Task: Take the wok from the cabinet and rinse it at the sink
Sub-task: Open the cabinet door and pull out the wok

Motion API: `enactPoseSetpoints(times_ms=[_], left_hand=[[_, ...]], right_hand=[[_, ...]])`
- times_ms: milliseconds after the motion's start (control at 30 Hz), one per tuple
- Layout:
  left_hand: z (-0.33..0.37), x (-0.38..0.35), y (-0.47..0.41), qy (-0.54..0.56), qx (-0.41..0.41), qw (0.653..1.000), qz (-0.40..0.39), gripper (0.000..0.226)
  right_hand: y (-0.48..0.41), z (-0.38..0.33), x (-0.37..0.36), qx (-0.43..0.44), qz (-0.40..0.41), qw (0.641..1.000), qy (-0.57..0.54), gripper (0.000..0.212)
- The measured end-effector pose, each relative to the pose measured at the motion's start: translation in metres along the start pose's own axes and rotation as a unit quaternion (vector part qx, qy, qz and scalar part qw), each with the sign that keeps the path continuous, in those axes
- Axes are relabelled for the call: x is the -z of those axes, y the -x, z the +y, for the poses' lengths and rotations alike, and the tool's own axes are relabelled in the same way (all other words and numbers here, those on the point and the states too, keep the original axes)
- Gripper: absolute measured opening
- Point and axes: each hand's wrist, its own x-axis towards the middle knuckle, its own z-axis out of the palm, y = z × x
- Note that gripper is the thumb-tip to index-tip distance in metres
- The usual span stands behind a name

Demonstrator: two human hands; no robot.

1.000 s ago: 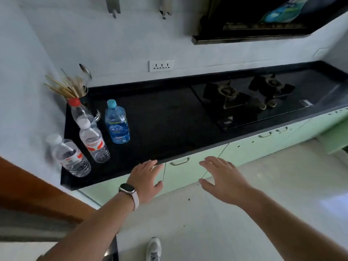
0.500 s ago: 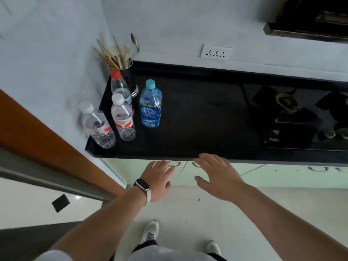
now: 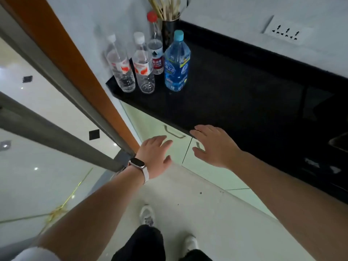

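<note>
Pale green cabinet doors (image 3: pixel 205 172) run under a black countertop (image 3: pixel 235 95), both shut. A curved metal handle (image 3: pixel 174 132) sits on the left door, just above my left hand (image 3: pixel 155 155), which wears a watch and hovers open in front of that door. My right hand (image 3: pixel 213 146) is open too, fingers spread, over the top of the right door and partly covering its handle. No wok and no sink are in view.
Several water bottles, one blue (image 3: pixel 177 62), stand at the counter's left end beside a holder of chopsticks (image 3: pixel 169 21). An orange door frame (image 3: pixel 75 72) is at the left. A wall socket (image 3: pixel 286 32) is above the counter. My feet stand on the pale floor (image 3: pixel 188 213).
The view swung left and down, closer to the cabinet. The stove slid out of sight to the right. Both hands came nearer the door handles, still open.
</note>
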Motion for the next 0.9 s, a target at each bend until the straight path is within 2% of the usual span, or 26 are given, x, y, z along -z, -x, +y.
enactPoseSetpoints(times_ms=[100,267,433,733,900], left_hand=[[0.005,-0.01,-0.004,-0.005,0.003,1.0,0.011,0.056],[-0.004,-0.057,-0.038,-0.047,-0.044,0.997,0.044,0.058],[-0.017,-0.107,-0.068,-0.041,-0.059,0.99,0.123,0.057],[-0.027,-0.157,-0.107,-0.09,-0.142,0.956,0.24,0.05],[-0.027,-0.181,-0.123,-0.103,-0.148,0.928,0.327,0.054]], right_hand=[[-0.013,0.011,-0.01,0.023,0.016,0.999,0.016,0.062],[-0.042,0.024,-0.05,0.052,0.06,0.996,0.032,0.064],[-0.062,0.031,-0.099,0.044,0.123,0.99,0.046,0.067],[-0.068,0.028,-0.124,0.047,0.214,0.964,0.152,0.073],[-0.071,0.032,-0.133,0.05,0.256,0.949,0.177,0.075]])
